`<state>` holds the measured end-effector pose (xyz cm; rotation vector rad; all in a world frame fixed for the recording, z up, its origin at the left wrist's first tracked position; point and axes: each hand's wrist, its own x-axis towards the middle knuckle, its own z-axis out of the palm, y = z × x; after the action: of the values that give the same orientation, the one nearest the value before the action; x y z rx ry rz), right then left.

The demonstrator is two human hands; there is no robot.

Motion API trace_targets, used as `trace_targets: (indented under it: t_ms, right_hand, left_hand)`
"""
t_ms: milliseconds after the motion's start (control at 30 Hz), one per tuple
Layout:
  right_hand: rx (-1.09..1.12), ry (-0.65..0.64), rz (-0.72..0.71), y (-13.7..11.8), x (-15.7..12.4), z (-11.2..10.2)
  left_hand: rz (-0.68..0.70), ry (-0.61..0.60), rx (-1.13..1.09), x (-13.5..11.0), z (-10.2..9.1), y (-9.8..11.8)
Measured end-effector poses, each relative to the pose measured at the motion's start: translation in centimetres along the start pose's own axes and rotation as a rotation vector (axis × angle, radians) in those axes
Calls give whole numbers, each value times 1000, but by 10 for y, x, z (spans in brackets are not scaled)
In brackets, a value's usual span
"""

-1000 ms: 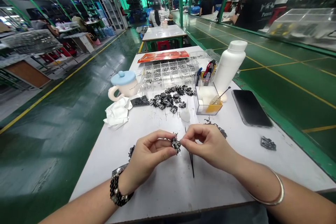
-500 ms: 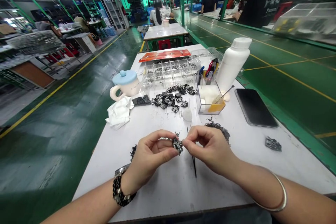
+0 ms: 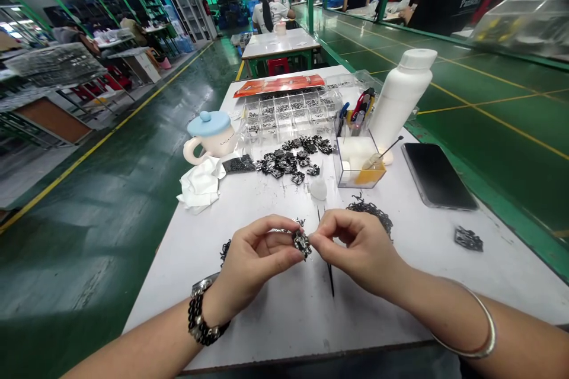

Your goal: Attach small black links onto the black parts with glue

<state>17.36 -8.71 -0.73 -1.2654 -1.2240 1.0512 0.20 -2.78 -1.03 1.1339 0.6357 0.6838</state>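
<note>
My left hand (image 3: 253, 260) and my right hand (image 3: 355, 249) meet just above the white table (image 3: 275, 320), both pinched on one small black metal part (image 3: 302, 243) held between their fingertips. Black tweezers (image 3: 329, 278) lie on the table under my right hand. A pile of the same black parts (image 3: 291, 160) lies farther back, and a smaller heap of black scraps (image 3: 371, 213) sits just behind my right hand. More dark bits (image 3: 224, 251) lie left of my left hand.
A clear compartment tray (image 3: 284, 112), a lidded mug (image 3: 208, 136), a crumpled white cloth (image 3: 200, 186), a clear box with a brush (image 3: 360, 163), a white bottle (image 3: 402, 100) and a phone (image 3: 438, 174) stand behind. One loose part (image 3: 469, 240) lies right. Other people work at far tables.
Both hands stay pinched on the small part with hardly any movement. The view has shifted slightly, nothing on the table has moved.
</note>
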Motion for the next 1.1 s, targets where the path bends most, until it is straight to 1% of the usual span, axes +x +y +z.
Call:
trace_targets:
  t_ms: [200,400,500,667,800,867,933,1100]
  right_hand:
    - [-41,-7,10,2,-1,0]
    - [-88,-15,-45,0,0,-1]
    - [-137,1,-130,0,-1,0]
    - [-334,46,-358,0,-2,0]
    - [-396,39,-441,0,-2,-1]
    - [-395,37,-441,0,-2,-1]
    - [-376,38,-398,0,-3,-1]
    - [-243,10,-192,0,-3,-1]
  left_hand:
    - [1,-5,6,-2,-1,-1]
    - [-4,-12,-2,-1,0,-2]
    - [-11,-17,-15,-1,1,-1]
    - [-8,6,27,-1,2,-1]
    - [40,11,56,0,2,-1]
    - [60,-6,69,-1,2,-1]
    - [68,-14,80,-1,2,-1]
    - [53,7,74,-1,3,0]
